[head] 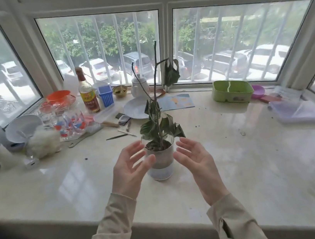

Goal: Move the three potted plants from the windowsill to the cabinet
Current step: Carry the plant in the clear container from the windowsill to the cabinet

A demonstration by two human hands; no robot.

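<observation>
A person in beige sleeves reaches over the near edge of a pale stone windowsill, both hands spread and empty: the left hand and right hand are cupped on either side of a potted plant, palms turned inward, fingers apart, near its sides but not yet closed on it; whether the left thumb brushes the wall cannot be told. The plant, a thin tall stem with drooping, wilted leaves, stands upright in a clear glass pot near the front middle of the sill, soil at the top. Only this one potted plant shows clearly here, and the cabinet is out of view. The step in hand appears to be taking hold of the pot; the next move would call for both palms closing evenly on the glass and a level lift, since the top-heavy stem could sway. Farther back lie a white plate, a sauce bottle, a blue basket, a white teapot and a green tub, before barred windows over parked cars.
</observation>
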